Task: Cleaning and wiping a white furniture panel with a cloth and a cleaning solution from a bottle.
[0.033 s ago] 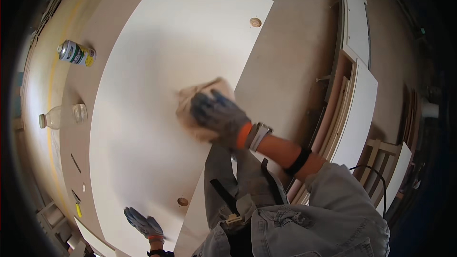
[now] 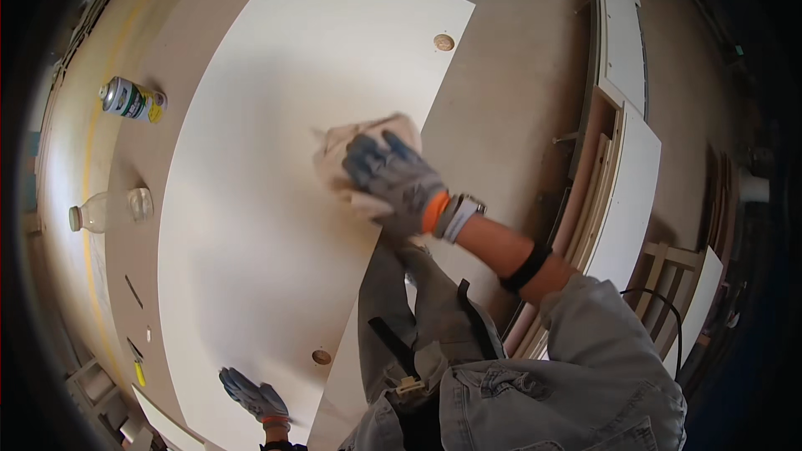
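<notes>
My right hand (image 2: 391,174), in a grey-blue work glove with an orange cuff, presses a crumpled beige cloth (image 2: 334,150) onto a large white panel (image 2: 251,134). The cloth bunches out around the fingers, and its edges are blurred by motion. Flat on the panel's near left part rests my left hand (image 2: 255,397), gloved alike, its fingers stretched out and holding nothing. Close to it on the panel is a round hole with a brown inside (image 2: 322,357); a matching round hole (image 2: 444,43) shows near the far right corner.
Left of the panel, a brown board (image 2: 134,250) carries a spray can (image 2: 134,100), a clear bottle (image 2: 117,210), a dark thin tool (image 2: 134,291) and a yellow-handled tool (image 2: 139,372). To the right stand stacked white panels (image 2: 626,192) and a wooden frame (image 2: 671,271).
My right hand and the cloth have shifted slightly up and to the right over the panel. The left hand stays at nearly the same place.
</notes>
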Motion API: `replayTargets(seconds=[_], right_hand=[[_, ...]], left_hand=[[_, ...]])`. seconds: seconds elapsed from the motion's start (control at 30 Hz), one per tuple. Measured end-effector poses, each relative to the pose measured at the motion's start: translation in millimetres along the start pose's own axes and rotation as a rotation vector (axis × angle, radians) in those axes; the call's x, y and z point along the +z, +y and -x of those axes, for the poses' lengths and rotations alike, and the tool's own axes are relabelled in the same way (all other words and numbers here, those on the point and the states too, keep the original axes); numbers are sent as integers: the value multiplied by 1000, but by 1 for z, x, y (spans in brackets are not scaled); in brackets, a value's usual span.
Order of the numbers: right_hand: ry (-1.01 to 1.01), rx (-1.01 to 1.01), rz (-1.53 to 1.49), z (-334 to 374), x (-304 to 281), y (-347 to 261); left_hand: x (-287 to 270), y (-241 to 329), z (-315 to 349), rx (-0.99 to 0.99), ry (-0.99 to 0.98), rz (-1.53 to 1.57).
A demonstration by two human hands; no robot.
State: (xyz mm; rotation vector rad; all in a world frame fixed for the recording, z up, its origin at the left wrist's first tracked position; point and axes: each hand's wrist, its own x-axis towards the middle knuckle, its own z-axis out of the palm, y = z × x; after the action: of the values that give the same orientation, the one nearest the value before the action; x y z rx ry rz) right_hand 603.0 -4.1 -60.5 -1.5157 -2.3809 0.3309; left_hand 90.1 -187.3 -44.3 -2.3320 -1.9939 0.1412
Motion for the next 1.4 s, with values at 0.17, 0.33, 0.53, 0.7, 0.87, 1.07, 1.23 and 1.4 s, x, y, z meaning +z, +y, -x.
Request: replayTargets(seconds=[0.17, 0.33, 0.53, 0.7, 0.87, 1.07, 1.23, 1.4], right_hand=[[178, 332, 256, -22, -35, 111], [77, 170, -95, 9, 7, -6], [16, -121, -157, 51, 49, -72], [-46, 214, -62, 8, -10, 38], [274, 461, 12, -29, -40, 189], [157, 397, -23, -57, -82, 259], [-73, 177, 185, -122, -81, 271], [-15, 147, -183, -224, -69, 285]], left_hand=[[6, -5, -5, -38, -27, -20], [-28, 27, -27, 152, 165, -214], [-39, 34, -94, -216, -86, 414], [-68, 176, -228, 278, 214, 385], [-80, 346, -346, 499, 169, 354], [-63, 421, -390, 384, 19, 305], [-72, 421, -389, 407, -48, 265], [-75, 429, -394, 394, -84, 245]])
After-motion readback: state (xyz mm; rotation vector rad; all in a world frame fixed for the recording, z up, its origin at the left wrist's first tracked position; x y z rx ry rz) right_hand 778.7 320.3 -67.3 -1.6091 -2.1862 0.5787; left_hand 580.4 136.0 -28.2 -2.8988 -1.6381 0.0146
